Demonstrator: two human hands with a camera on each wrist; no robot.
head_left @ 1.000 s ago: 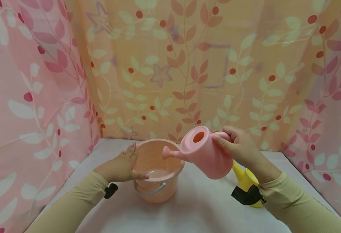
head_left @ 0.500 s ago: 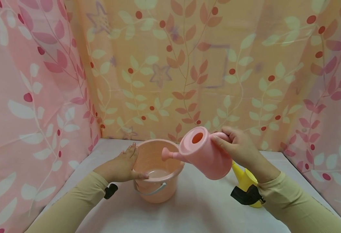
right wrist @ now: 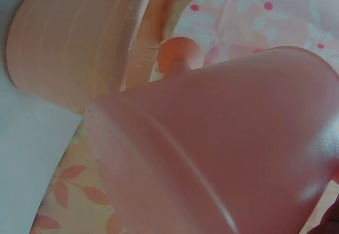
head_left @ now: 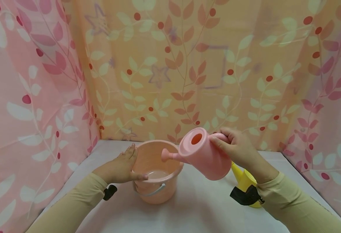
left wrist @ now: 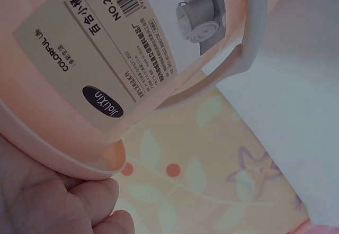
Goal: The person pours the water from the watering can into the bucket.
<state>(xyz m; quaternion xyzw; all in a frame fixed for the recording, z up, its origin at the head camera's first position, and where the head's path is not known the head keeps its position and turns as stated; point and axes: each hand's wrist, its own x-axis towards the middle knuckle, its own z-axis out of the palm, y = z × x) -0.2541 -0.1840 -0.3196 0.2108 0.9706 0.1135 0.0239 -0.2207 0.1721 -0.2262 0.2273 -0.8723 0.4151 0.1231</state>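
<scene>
My right hand (head_left: 236, 146) grips the handle of a pink watering can (head_left: 206, 158), which is held off the table and tipped left. The can's round spout head is over the mouth of a peach bucket (head_left: 161, 192), within its right rim. In the right wrist view the can's body (right wrist: 212, 144) fills much of the frame. My left hand (head_left: 120, 166) rests on the bucket's left rim, its fingers mostly straight and the thumb laid over the near edge. The left wrist view shows the bucket's printed label (left wrist: 100, 59) and finger undersides (left wrist: 95, 199) right at the rim.
A yellow watering can (head_left: 247, 179) stands at the right, partly behind my right wrist and its black camera mount (head_left: 246, 195). The bucket's grey handle (head_left: 155, 191) hangs down in front. Leaf-patterned cloth (head_left: 187, 64) walls in the pale table (head_left: 199, 210) at back and sides.
The pink watering can has shifted very slightly left over the bucket, its tilt nearly the same. My left hand keeps its place on the rim.
</scene>
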